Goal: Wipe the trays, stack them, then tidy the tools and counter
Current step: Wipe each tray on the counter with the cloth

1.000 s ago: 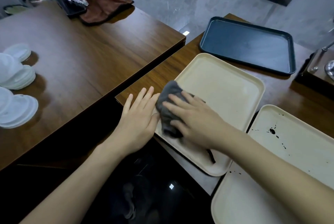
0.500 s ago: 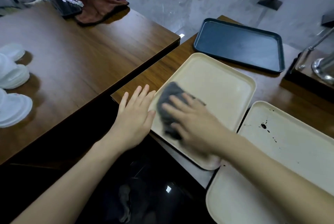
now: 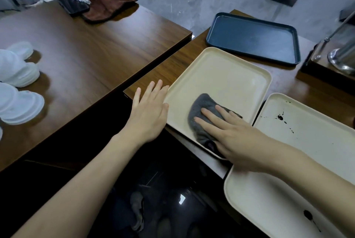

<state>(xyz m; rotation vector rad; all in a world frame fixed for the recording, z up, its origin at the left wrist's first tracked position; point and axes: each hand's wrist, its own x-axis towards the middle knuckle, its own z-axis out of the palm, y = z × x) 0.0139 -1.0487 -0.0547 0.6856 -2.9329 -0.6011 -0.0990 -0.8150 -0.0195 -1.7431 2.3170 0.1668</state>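
A cream tray (image 3: 226, 76) lies on the counter in front of me. My right hand (image 3: 234, 135) presses a grey cloth (image 3: 203, 110) flat onto the tray's near part, fingers spread over it. My left hand (image 3: 149, 109) rests flat against the tray's left rim, fingers apart, holding nothing. A second cream tray (image 3: 311, 141) with dark spatters sits to the right, overhanging the counter edge. A dark blue tray (image 3: 253, 39) lies further back.
A wooden table (image 3: 86, 49) stands to the left with white plastic lids (image 3: 17, 84), a brown towel (image 3: 103, 5) and a black object (image 3: 73, 5). A metal stand on a dark base (image 3: 338, 59) sits at the far right. Dark floor shows below the counter edge.
My right hand has slid the grey cloth from the tray's left corner toward its near middle. My left hand stays at the tray's left rim.
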